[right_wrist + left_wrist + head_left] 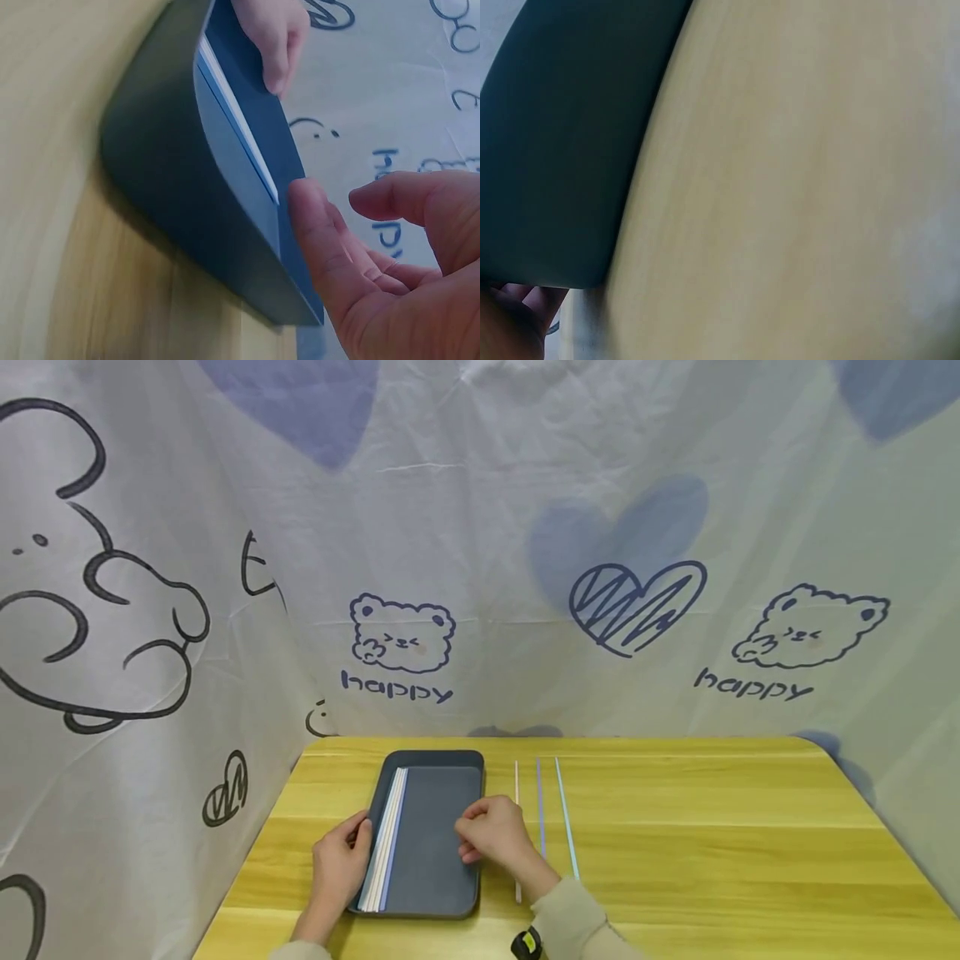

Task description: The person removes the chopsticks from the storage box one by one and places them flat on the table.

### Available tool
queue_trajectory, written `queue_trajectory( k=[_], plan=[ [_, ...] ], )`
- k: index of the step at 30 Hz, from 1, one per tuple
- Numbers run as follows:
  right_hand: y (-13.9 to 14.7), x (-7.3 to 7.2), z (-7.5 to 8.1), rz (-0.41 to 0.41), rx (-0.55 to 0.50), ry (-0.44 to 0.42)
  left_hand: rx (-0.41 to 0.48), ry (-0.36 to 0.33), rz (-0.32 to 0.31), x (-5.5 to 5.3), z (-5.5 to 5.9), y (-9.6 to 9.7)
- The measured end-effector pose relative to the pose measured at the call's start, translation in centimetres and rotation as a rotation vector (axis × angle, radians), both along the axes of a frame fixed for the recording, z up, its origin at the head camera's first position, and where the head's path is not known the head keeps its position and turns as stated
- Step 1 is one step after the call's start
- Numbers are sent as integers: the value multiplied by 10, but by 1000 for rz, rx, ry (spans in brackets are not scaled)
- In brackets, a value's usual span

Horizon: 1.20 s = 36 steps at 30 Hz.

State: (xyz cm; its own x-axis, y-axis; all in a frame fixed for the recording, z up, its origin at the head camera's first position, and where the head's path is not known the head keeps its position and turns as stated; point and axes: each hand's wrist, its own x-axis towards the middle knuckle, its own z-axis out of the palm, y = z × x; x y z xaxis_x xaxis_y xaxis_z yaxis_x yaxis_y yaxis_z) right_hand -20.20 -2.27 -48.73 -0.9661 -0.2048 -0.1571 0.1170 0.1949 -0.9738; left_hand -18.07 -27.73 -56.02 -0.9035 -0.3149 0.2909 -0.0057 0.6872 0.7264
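A dark grey rectangular tray [433, 852] lies on the wooden table. Along its left side runs a bundle of thin, straight sticks [386, 843], mostly white, with a blue one on the right. My left hand [341, 860] grips the tray's left rim, its thumb on the rim. Over the tray's right side hovers my right hand [495, 837], fingers bent. The right wrist view shows a gap between the thumb and forefinger [311, 217], with nothing held. In the left wrist view, only the outer wall of the tray [562, 150] and part of the left hand [517, 319] appear.
Right of the tray lie a pale pinkish stick [517, 777], a purple stick [539, 793] and a light blue stick [566, 814], partly behind the right arm. A printed white cloth [495, 652] hangs around the table [712, 835] at the back and sides.
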Motion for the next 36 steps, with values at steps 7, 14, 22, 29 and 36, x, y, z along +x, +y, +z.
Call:
queue_trajectory(
  k=[7,14,22,29,36],
  plan=[
    [-24,4,-7,21,41,63,0,7,16,0,-2,-1],
    [-43,8,-24,65,95,71,6,1,13,1,-3,-1],
    [-58,14,-32,54,129,80,7,-4,-5,-1,-5,0],
    [-70,12,-35,46,188,75,10,-4,-8,-3,-5,0],
    [-85,12,-39,79,165,77,1,3,-1,-1,0,1]
  ],
)
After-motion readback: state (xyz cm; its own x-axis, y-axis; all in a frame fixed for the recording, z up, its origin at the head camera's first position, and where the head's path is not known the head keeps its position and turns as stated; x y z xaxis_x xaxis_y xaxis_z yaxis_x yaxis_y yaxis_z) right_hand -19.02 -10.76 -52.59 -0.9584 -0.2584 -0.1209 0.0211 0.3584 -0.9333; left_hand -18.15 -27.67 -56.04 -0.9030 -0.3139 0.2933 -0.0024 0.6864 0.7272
